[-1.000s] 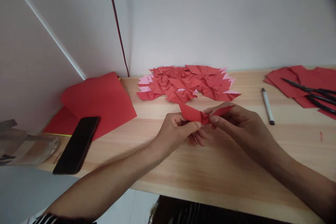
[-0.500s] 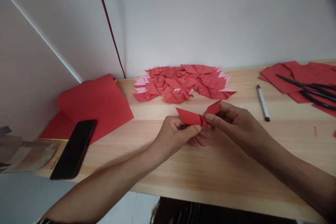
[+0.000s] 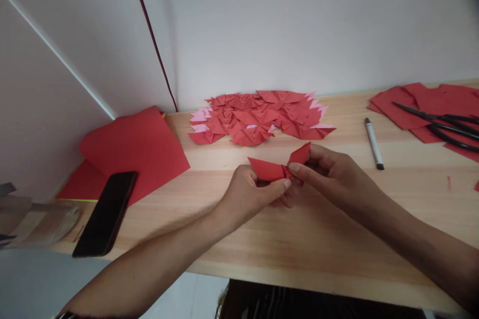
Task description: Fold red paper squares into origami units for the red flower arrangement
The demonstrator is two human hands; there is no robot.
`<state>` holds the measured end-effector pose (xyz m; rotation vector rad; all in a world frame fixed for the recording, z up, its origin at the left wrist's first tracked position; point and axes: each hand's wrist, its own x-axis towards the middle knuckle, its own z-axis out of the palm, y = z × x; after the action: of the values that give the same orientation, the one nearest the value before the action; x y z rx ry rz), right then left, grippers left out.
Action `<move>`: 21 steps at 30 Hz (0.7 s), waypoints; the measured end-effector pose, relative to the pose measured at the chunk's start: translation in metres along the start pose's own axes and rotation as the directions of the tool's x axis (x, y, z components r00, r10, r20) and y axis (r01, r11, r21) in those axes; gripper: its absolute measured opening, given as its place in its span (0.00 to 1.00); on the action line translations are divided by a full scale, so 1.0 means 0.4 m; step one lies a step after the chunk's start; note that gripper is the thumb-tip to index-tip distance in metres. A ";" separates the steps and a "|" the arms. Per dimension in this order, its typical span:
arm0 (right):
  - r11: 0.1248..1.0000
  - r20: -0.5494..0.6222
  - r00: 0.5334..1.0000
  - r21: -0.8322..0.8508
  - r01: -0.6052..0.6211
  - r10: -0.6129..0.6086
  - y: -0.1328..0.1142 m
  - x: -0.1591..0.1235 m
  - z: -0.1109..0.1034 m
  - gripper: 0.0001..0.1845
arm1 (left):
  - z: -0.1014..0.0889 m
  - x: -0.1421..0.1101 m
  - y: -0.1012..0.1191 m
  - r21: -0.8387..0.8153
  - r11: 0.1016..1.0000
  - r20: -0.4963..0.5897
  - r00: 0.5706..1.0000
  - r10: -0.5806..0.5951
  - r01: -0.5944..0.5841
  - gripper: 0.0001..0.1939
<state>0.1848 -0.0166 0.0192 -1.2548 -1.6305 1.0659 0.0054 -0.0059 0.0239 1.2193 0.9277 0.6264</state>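
A folded red paper piece [image 3: 266, 169], with two pointed wings, is held between both hands just above the wooden table [image 3: 299, 254]. My left hand [image 3: 256, 189] pinches its left wing and lower middle, thumb on top. My right hand [image 3: 322, 167] grips the right wing, its thumb pressed on the central crease. The lower part of the paper is hidden behind the fingers. Behind the hands lies a pile of similar folded red and pink paper pieces [image 3: 254, 117].
Large red paper sheets [image 3: 138, 149] lie at left, with a black phone [image 3: 107, 214] partly on them. A clear tape roll [image 3: 48, 224] sits at the left edge. At right are a grey marker [image 3: 374, 144], black scissors [image 3: 445, 122] and red paper squares [image 3: 400, 109]. A wall [image 3: 299, 20] stands behind.
The hands and paper have shifted very slightly left. My left thumb has slid a little right toward the central crease. Both hands keep their hold.
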 end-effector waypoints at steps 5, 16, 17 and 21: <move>1.000 0.004 1.000 0.003 -0.008 0.008 0.004 -0.001 0.004 0.10 | 0.005 0.003 -0.011 -0.001 0.999 -0.029 0.999 0.037 -0.037 0.12; 0.992 0.015 0.998 0.102 -0.069 0.068 0.004 0.004 0.006 0.11 | 0.010 0.007 -0.022 -0.041 0.999 -0.069 0.997 0.023 -0.026 0.11; 0.990 0.032 0.997 0.113 -0.078 0.075 0.004 0.006 0.005 0.11 | 0.011 0.008 -0.023 -0.040 0.999 -0.081 0.997 0.017 -0.021 0.11; 0.993 0.121 0.991 0.087 -0.073 0.063 0.011 0.009 0.004 0.14 | 0.013 0.008 -0.023 -0.032 0.999 -0.128 0.992 0.005 -0.009 0.11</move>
<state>0.1841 -0.0127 0.0150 -1.2145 -1.6167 1.2639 0.0109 -0.0083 0.0145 1.1637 1.0169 0.7294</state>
